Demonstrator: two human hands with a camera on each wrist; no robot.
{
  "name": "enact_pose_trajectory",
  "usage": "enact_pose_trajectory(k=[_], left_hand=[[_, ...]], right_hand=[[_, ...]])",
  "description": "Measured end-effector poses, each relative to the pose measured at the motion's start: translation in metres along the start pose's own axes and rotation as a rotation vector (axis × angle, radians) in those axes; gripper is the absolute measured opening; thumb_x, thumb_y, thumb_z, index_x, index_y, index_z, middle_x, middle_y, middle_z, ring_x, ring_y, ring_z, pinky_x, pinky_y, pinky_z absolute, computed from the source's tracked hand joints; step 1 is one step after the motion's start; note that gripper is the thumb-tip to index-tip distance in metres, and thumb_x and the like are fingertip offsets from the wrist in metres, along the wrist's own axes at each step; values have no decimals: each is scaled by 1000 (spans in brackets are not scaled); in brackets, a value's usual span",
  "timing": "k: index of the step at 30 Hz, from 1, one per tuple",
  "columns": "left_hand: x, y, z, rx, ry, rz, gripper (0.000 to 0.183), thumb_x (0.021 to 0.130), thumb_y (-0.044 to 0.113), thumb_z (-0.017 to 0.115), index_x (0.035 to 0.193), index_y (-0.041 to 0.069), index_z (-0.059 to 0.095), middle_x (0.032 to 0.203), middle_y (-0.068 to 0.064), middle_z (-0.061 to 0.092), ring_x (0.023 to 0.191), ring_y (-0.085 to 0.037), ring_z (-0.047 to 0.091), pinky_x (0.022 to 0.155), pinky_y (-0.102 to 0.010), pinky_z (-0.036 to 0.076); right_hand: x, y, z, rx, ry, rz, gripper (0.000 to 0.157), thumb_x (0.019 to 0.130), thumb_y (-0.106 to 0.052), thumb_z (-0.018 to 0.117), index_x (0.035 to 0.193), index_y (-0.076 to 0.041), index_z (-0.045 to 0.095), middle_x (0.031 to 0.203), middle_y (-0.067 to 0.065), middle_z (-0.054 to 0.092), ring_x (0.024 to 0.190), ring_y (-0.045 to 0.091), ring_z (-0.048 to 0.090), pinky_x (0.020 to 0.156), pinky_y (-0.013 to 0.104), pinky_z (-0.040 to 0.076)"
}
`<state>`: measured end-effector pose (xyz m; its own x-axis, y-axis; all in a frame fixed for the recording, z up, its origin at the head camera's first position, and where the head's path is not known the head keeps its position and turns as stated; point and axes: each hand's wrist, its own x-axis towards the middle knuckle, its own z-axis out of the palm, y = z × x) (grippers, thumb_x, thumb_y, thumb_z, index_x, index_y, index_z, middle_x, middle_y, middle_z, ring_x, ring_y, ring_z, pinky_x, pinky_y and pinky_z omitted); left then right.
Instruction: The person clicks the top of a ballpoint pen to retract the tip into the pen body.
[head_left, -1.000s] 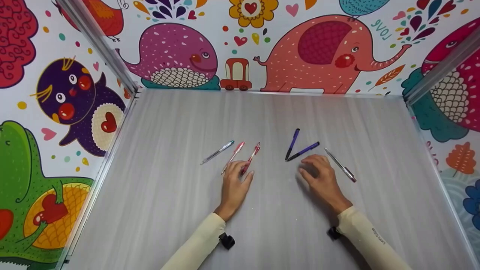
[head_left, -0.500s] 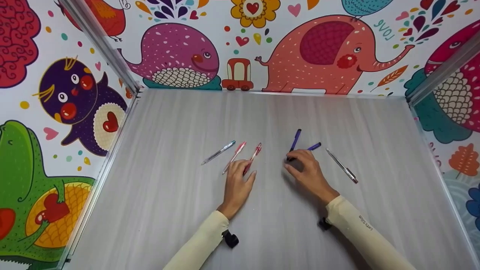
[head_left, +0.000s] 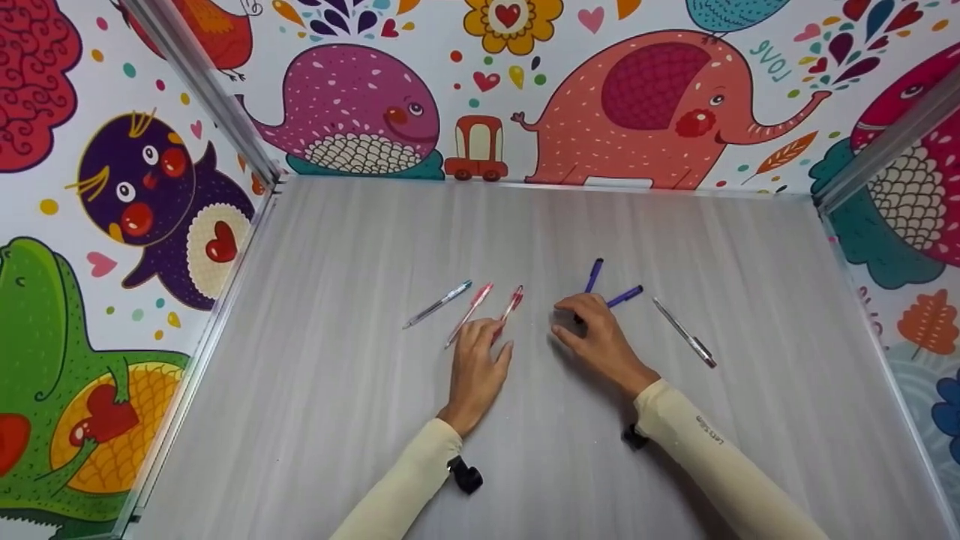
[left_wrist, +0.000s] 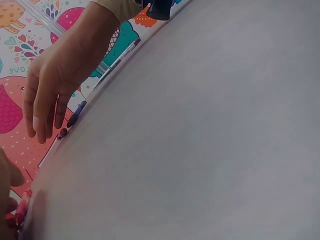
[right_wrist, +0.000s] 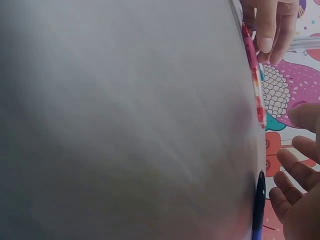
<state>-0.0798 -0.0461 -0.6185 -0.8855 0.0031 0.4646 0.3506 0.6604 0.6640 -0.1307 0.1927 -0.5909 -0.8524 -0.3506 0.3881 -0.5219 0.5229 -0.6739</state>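
Fingers (right_wrist: 297,167) relaxed on left hand (head_left: 477,369) and right hand (head_left: 602,340) alike, the latter has shifted leftward over the purple pens (head_left: 626,296).

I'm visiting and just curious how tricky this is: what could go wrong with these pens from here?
The right hand hovers over the near ends of two blue pens, so lowering it might knock one into the other. The left hand partly hides the red pen and is close to the pink pen, so a small slip could nudge either.
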Motion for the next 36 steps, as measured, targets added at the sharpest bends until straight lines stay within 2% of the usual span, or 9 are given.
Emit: enact_pose_trajectory(k=[6, 11, 16, 24, 29, 36], left_hand=[[1, 0, 0, 46, -1, -17, 34, 94, 7, 88, 126, 3, 75, 120, -8, 69, 115, -24, 61, 99, -43, 53], [2, 1, -1, 77, -1, -24, 33, 93, 7, 88, 123, 3, 75, 118, -9, 70, 113, -25, 61, 98, -44, 53], [2, 4, -4, 153, -5, -30, 31, 94, 9, 88, 122, 5, 75, 116, -7, 69, 112, -25, 61, 96, -42, 54], [2, 2, -5, 306, -25, 41, 33, 94, 13, 88, 122, 3, 74, 114, -8, 69, 110, -27, 60, 92, -43, 53], [3, 1, -5, 364, -60, 39, 31, 97, 19, 86, 122, 4, 74, 114, -9, 69, 110, -27, 60, 95, -44, 53], [7, -3, -1, 447, -28, 77, 30, 95, 23, 88, 116, 5, 76, 110, -9, 68, 105, -28, 60, 89, -44, 53]], right_hand=[[8, 1, 6, 3, -30, 30, 34, 95, -3, 86, 125, 3, 74, 127, 16, 73, 124, 37, 59, 105, 54, 51], [13, 2, 10, -23, -21, 5, 33, 95, -5, 87, 125, 3, 74, 127, 15, 72, 123, 36, 59, 104, 53, 52], [19, 5, 12, -40, -31, -8, 34, 96, -6, 87, 125, 3, 74, 127, 16, 71, 126, 37, 57, 107, 55, 50], [30, 8, 13, -28, -57, 13, 35, 96, -7, 86, 127, 3, 73, 129, 17, 71, 128, 39, 56, 111, 57, 49], [37, 7, 18, -22, -70, 20, 35, 97, -9, 86, 129, 2, 74, 129, 16, 71, 128, 36, 56, 111, 55, 50], [46, 4, 27, -32, -93, 29, 38, 96, -7, 86, 131, 3, 73, 131, 17, 70, 130, 37, 54, 111, 55, 48]])
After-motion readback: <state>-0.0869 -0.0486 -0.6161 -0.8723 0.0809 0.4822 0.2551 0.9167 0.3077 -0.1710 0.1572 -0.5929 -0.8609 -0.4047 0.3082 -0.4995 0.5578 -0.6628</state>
